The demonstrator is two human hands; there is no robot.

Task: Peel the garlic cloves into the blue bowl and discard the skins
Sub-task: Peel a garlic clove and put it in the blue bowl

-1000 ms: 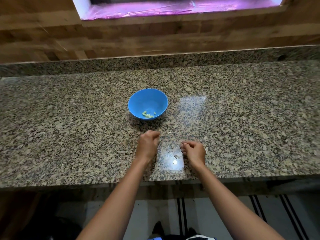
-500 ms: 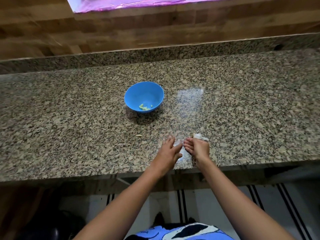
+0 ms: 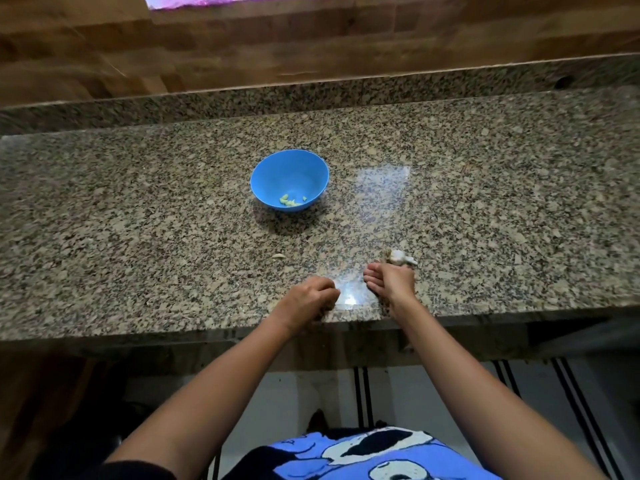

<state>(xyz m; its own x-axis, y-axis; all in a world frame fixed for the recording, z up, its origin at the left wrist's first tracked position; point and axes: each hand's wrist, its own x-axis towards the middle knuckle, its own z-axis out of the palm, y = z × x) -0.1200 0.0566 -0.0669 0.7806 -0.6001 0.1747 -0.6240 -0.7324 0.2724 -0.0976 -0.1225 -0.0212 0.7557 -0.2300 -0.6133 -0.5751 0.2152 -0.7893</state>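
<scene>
A speckled brown granite counter fills the middle of the frame, with a wood-panelled wall above it. Just left of centre stands a round blue plastic bowl, upright, with a few pale peeled garlic cloves lying at its bottom.

Both hands rest near the front edge of the counter, lower centre of the frame. The left hand is curled into a loose fist with the fingers tucked under; whether it holds anything cannot be told. The right hand sits just to the right of it, apart from it, with the fingers closed around a clump of whitish papery garlic skins that sticks out beyond the knuckles toward the top of the frame.

One small pale scrap of skin lies alone on the counter, left of the hands and below the bowl. A bright glare patch shines on the counter between the two hands.

At the bottom edge a blue printed garment shows.
</scene>
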